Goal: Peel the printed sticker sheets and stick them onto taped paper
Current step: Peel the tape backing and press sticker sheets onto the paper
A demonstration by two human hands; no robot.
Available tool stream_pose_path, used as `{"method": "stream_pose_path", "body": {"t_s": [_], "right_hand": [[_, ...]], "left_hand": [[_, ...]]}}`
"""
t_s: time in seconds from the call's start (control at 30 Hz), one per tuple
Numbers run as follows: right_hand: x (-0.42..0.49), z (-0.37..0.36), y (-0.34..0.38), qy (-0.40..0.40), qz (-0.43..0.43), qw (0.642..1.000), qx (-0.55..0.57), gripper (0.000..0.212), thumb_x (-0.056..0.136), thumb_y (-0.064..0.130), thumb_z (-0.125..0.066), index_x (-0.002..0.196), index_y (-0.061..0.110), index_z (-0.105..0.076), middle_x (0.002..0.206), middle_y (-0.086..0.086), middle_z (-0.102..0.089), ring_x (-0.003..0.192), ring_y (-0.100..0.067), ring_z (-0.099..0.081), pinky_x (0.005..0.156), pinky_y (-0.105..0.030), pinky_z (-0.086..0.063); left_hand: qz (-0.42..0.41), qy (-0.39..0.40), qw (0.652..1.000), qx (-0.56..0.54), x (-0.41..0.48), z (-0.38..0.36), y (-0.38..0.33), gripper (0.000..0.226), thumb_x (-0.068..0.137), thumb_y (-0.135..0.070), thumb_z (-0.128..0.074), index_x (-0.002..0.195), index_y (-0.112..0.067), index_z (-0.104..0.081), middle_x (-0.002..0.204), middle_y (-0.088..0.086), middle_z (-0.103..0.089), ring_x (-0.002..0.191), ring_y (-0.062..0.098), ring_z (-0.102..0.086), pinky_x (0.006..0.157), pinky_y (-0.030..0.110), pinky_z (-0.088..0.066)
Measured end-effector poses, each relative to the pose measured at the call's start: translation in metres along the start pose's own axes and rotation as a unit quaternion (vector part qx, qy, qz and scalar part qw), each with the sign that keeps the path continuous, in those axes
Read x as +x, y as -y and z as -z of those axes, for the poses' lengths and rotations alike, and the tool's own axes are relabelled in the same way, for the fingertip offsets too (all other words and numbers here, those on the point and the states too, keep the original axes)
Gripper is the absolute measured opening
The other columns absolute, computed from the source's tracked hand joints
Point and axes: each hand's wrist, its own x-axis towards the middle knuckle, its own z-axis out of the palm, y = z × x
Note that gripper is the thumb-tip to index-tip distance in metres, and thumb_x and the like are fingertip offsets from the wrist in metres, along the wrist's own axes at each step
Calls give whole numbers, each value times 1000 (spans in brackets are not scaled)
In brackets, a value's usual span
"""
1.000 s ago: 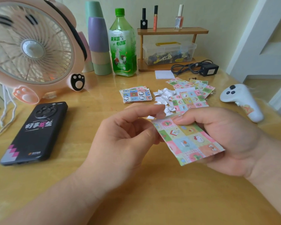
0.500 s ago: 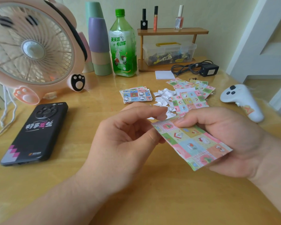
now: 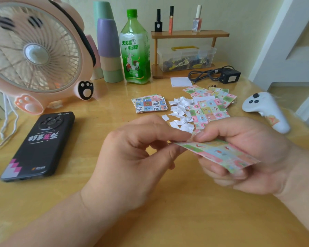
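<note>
Sticker sheet [image 3: 219,154] in left hand [image 3: 132,157], right hand [image 3: 255,139]; clips [image 3: 184,61] in box [image 3: 211,52].

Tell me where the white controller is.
In the head view, the white controller lies on the right of the table, just right of the loose sticker sheets and nearer than the black charger.

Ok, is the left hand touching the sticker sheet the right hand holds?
Touching. The head view shows the left hand pinching the sticker sheet at its left corner.
</note>
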Motion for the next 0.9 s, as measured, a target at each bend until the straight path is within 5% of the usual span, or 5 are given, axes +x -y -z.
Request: {"method": "stream_pose_path", "body": {"t_s": [0.17,0.63,0.73,0.9], "right_hand": [[0,2,3,-6,-24,1000,-3,16,57,21,-60,55,5,-62,38,-11,-45,22,-11,-30,35,-14,-16],[3,27,-4,137,-62,988,31,20,74,24,-74,73,5,-69,48,-8,-60,31,-8,-47,36,-16,-27],[5,29,-7,164,-57,984,45,25,82,27,-74,80,3,-70,53,-9,-63,34,-7,-51,36,-16,-29],[4,27,-6,89,-38,995,-23,20,70,25,-78,72,7,-69,47,-9,-56,31,-10,-45,35,-17,-23]], "left_hand": [[1,22,1000,13,0,1,-9,9,83,-23,-78,88,-30,-80,71,-6,-61,39,15,-51,45,16,-37],[-66,49,993,84,1,1,-18,13,91,-11,-73,99,-19,-78,72,-4,-54,52,8,-54,52,12,-39],[-65,53,992,91,0,1,-19,35,92,-9,-72,123,-24,-72,77,-7,-53,54,6,-52,54,12,-42],[-5,100,993,61,-2,4,-13,96,86,-7,-73,150,-57,-21,97,-6,-59,49,24,-52,47,28,-47]]}}
